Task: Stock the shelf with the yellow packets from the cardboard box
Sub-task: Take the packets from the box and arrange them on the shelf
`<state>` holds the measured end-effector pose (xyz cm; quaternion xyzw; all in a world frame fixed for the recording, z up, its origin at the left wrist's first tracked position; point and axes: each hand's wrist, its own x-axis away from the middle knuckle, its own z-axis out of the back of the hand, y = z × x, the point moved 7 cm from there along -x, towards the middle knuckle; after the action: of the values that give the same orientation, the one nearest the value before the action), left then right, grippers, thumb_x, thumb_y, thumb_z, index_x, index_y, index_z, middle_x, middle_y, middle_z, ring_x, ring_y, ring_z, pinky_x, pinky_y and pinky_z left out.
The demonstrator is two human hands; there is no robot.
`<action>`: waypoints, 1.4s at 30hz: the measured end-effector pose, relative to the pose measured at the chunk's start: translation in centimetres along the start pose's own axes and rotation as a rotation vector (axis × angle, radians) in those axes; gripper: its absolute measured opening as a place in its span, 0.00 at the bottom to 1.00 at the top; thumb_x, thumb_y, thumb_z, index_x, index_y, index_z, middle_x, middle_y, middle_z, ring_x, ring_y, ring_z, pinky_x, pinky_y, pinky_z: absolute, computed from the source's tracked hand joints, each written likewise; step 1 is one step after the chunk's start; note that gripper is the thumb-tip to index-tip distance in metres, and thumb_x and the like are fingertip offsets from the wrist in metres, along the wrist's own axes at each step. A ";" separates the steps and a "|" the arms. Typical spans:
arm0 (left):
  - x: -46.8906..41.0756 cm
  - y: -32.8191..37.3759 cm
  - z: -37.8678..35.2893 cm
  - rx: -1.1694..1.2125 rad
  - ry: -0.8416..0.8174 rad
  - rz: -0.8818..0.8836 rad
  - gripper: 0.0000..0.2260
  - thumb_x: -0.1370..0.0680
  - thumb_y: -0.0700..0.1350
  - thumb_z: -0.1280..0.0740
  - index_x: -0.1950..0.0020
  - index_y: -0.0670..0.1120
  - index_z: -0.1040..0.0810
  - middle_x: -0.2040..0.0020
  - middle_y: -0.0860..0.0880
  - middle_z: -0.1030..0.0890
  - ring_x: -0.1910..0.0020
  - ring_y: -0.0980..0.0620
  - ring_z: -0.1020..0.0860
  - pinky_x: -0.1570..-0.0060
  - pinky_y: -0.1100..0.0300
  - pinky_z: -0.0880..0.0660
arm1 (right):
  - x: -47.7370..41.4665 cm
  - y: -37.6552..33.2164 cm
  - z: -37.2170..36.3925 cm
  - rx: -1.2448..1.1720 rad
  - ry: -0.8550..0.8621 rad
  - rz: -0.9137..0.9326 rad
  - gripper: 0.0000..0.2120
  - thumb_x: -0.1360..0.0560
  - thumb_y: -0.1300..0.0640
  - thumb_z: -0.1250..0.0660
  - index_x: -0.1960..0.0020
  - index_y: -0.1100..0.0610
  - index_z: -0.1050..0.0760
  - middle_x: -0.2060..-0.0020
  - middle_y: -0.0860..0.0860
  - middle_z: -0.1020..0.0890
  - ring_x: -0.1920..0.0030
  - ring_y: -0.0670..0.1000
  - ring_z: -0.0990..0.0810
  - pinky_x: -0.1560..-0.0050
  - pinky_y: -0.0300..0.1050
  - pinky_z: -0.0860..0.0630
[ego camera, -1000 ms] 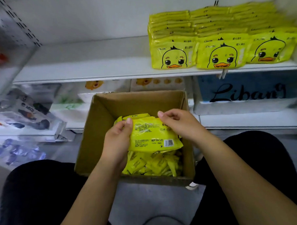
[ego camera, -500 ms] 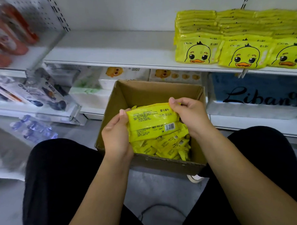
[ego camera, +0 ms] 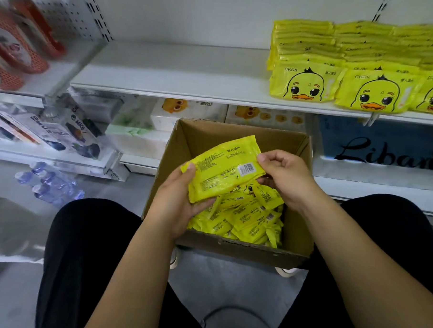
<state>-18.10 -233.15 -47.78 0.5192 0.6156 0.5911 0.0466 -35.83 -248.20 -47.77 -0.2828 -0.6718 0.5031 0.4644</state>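
White metal shelving noted: upper shelf (ego camera: 177, 70) set against a plain white back panel (ego camera: 192, 14) with a slotted upright (ego camera: 381, 8), perforated pegboard panel (ego camera: 68, 13) at left, lower shelf (ego camera: 331, 188) beneath, all standing on smooth grey floor (ego camera: 230, 281) under even, diffuse lighting.

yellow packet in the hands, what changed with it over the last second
The held packet has risen slightly above the loose packets and tilted, its barcode end now higher. The left hand and right hand keep gripping its two ends; nothing let go. The cardboard box and shelf stacks stayed put.
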 end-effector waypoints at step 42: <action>-2.4 1.8 1.1 0.092 0.165 -0.285 0.13 0.20 0.49 0.28 0.64 0.47 0.21 0.61 0.44 0.20 0.59 0.48 0.23 0.49 0.51 0.23 | -1.9 -3.6 0.3 0.335 0.132 0.242 0.17 0.19 0.48 0.34 0.63 0.56 0.27 0.73 0.45 0.31 0.71 0.43 0.35 0.65 0.41 0.35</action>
<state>-15.21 -234.55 -48.06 0.3778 0.7111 0.5904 0.0552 -35.03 -251.13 -45.07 -0.3125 -0.5080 0.6402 0.4842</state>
